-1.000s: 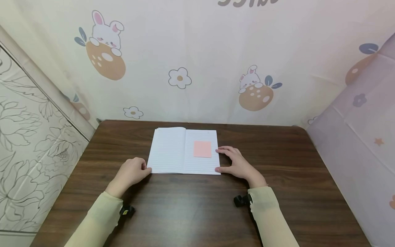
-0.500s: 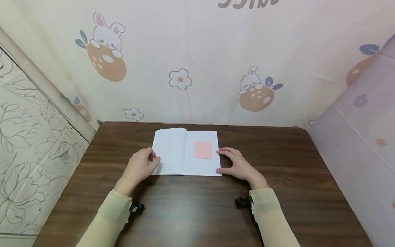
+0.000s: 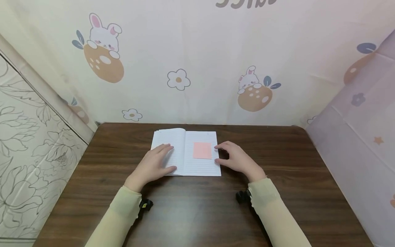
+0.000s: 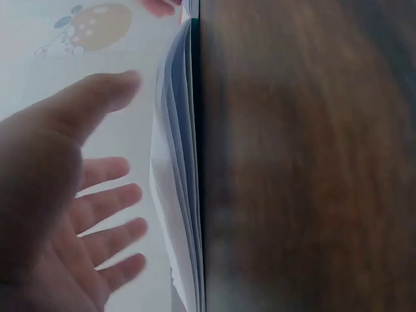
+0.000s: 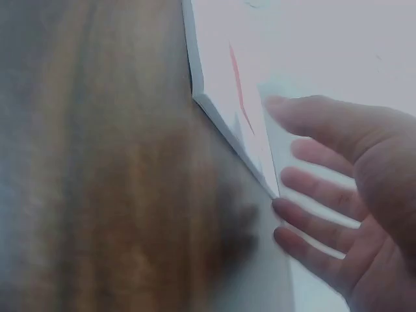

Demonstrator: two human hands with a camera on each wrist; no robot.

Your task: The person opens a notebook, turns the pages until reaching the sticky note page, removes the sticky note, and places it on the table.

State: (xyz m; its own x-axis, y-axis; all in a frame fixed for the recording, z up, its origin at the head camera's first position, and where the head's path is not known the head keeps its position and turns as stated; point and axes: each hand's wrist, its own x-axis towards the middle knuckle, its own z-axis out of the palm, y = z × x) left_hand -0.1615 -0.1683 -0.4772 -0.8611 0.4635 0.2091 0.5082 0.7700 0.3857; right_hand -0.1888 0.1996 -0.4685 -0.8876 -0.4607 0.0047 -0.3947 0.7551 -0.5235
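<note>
An open lined notebook (image 3: 197, 168) lies on the dark wooden table (image 3: 182, 206). On its right page is a pink sticky note (image 3: 202, 150). Over the left page is my left hand (image 3: 150, 165), fingers extended and thumb apart, holding nothing; the left wrist view shows it a little off the raised pages (image 4: 175, 143). My right hand (image 3: 238, 158) is at the right edge of the notebook, its fingers spread and gripping nothing. In the right wrist view the thumb stands off the page, and the sticky note (image 5: 238, 78) appears as a thin pink strip.
Behind the table hangs a pale curtain (image 3: 210, 41) printed with rabbits and flowers. A floral panel (image 3: 31, 164) stands at the left, and a lilac curtain (image 3: 364, 137) at the right. Each wrist wears a small black camera.
My left hand has left the notebook's lower left corner and moved right over the left page, its fingers opening out. My right hand has lifted slightly from the right edge.
</note>
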